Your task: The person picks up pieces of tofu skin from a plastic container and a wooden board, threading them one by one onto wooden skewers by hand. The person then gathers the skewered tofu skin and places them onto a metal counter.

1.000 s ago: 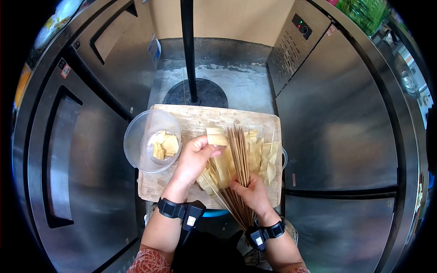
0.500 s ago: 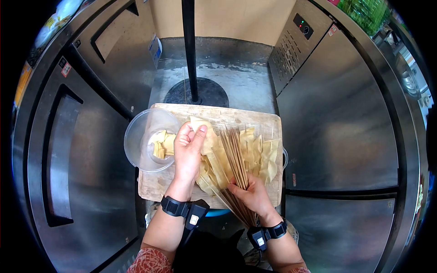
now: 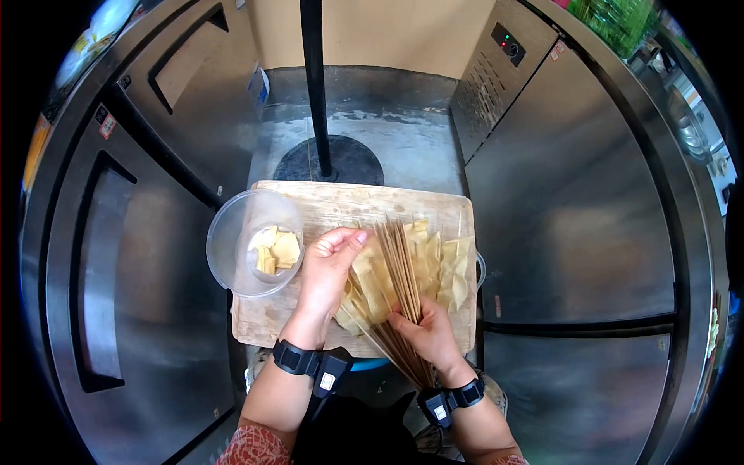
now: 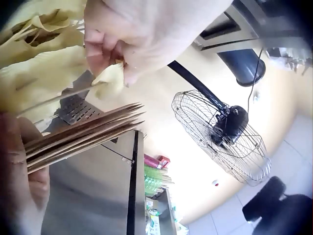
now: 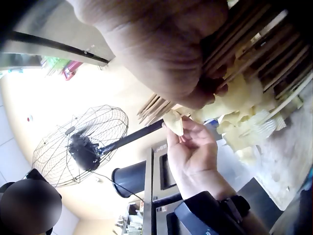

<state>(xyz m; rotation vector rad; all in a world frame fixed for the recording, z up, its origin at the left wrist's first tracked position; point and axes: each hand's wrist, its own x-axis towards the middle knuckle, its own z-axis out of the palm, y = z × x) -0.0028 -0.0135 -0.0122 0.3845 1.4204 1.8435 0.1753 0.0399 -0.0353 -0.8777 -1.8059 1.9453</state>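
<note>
My left hand [image 3: 324,271] pinches a small folded piece of thin yellow sheet, like tofu skin [image 4: 113,78], between thumb and fingers. One stick's tip meets this piece in the left wrist view. In my right hand [image 3: 431,333] is a bundle of thin wooden skewers [image 3: 398,260], fanned slightly, tips pointing away from me. Beneath both hands, several skewered yellow sheets [image 3: 455,271] lie on a wooden board [image 3: 333,200]. At the board's left stands a clear plastic bowl [image 3: 223,252] with loose yellow pieces [image 3: 280,249] inside.
Steel cabinets [image 3: 566,209] flank the board on both sides. Behind it a black pole [image 3: 314,85] rises from a round base [image 3: 353,159] on the floor; wrist views show a wire-caged fan [image 4: 220,132] on a black pole.
My left hand drew back and turned up with the yellow piece, then came down again towards the skewer tips. The piece now looks folded smaller. My right hand keeps its grip on the bundle.
</note>
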